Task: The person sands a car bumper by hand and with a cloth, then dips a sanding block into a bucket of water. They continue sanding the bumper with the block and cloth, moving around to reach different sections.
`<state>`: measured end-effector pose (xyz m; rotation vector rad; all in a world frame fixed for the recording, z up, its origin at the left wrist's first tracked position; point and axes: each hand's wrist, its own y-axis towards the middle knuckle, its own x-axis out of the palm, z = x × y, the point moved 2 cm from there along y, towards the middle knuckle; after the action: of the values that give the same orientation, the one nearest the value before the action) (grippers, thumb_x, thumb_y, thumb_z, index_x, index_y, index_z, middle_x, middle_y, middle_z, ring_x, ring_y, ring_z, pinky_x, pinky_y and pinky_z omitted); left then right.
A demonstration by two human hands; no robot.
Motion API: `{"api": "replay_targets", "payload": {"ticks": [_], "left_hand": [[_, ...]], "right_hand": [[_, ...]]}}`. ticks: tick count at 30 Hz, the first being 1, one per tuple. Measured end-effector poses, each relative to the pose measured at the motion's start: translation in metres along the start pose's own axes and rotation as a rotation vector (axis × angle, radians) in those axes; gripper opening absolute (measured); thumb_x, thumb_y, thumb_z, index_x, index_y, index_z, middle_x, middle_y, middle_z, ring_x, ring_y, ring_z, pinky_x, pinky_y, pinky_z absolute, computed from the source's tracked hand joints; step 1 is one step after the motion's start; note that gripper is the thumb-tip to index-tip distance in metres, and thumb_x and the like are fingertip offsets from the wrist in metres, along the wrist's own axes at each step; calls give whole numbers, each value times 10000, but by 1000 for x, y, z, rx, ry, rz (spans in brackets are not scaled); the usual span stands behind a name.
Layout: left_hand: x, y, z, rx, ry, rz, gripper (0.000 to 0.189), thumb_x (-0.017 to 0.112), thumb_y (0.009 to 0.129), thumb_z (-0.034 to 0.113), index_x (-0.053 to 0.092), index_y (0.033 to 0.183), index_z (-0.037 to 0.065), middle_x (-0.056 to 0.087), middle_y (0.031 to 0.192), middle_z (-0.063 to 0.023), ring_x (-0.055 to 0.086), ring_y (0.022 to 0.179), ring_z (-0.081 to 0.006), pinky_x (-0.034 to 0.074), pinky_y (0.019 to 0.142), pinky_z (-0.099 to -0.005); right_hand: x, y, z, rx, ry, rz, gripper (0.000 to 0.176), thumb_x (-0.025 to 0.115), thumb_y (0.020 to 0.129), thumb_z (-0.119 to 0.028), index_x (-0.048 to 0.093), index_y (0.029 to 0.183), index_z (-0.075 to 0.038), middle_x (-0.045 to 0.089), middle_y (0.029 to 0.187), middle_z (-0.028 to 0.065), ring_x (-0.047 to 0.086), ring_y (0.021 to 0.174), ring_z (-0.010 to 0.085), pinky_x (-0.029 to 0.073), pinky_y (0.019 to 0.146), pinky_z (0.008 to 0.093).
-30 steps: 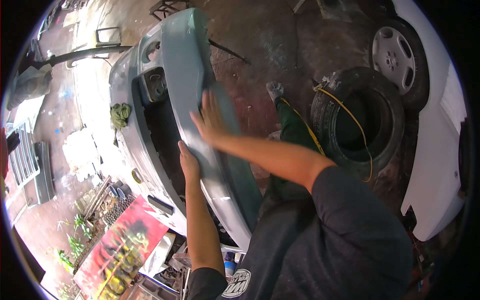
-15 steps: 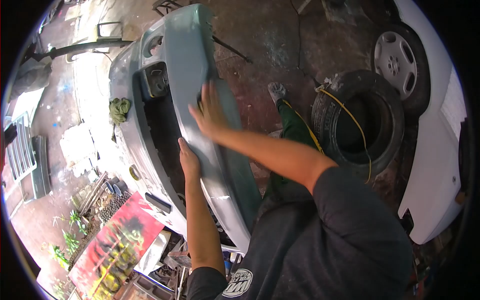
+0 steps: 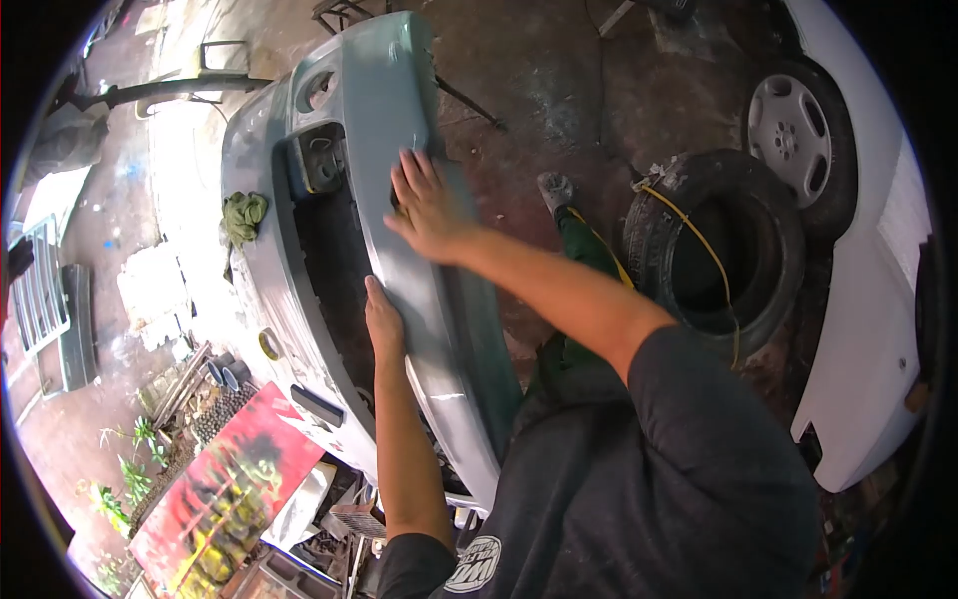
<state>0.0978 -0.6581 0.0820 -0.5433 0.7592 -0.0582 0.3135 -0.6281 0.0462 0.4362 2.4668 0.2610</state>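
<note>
A large grey-green car bumper (image 3: 384, 100) stretches from the top centre down to my body, with long openings along its left part. My right hand (image 3: 431, 212) lies over its upper surface, fingers forward, thumb out to the left. A small dark pad (image 3: 396, 200) shows between thumb and fingers, mostly hidden under the palm. Lower down, my left hand (image 3: 384, 321) grips the edge of the bumper's long opening; some of its fingers are hidden. A crumpled green cloth (image 3: 242, 218) sits on the bumper's left side.
To the right lie a loose tyre (image 3: 639, 235) with a yellow hose (image 3: 714, 250) across it and a white car body (image 3: 863, 339) with a wheel (image 3: 788, 130). At the lower left are a paint-stained red panel (image 3: 225, 479) and plants (image 3: 135, 479). My foot (image 3: 555, 190) is right of the bumper.
My right hand has shifted slightly right and down along the bumper. My left hand stays at the opening's edge. The view has tilted slightly.
</note>
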Motion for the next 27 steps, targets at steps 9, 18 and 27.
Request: {"api": "replay_targets", "payload": {"ticks": [9, 18, 27], "left_hand": [[-1, -9, 17, -62, -133, -78, 822, 355, 1112, 619, 611, 1367, -119, 677, 1336, -241, 641, 1240, -311, 469, 1073, -389], [1, -9, 5, -6, 38, 33, 798, 356, 1123, 591, 624, 1332, -131, 696, 1276, -258, 645, 1219, -324, 473, 1053, -384], [3, -7, 6, -9, -51, -1, 814, 358, 1121, 597, 604, 1347, -145, 702, 1257, -263, 653, 1201, -332, 470, 1051, -388]], "right_hand": [[-26, -92, -41, -464, 104, -467, 756, 549, 1016, -463, 411, 1564, 39, 340, 1681, 211, 263, 1592, 351, 176, 1298, 559], [-18, 50, 30, -112, -273, -51, 737, 473, 1065, -483, 382, 1589, 27, 298, 1703, 219, 222, 1603, 367, 148, 1303, 558], [-25, -2, 17, -362, -136, -212, 774, 507, 1035, -517, 419, 1560, 46, 362, 1662, 228, 270, 1582, 364, 186, 1297, 547]]}}
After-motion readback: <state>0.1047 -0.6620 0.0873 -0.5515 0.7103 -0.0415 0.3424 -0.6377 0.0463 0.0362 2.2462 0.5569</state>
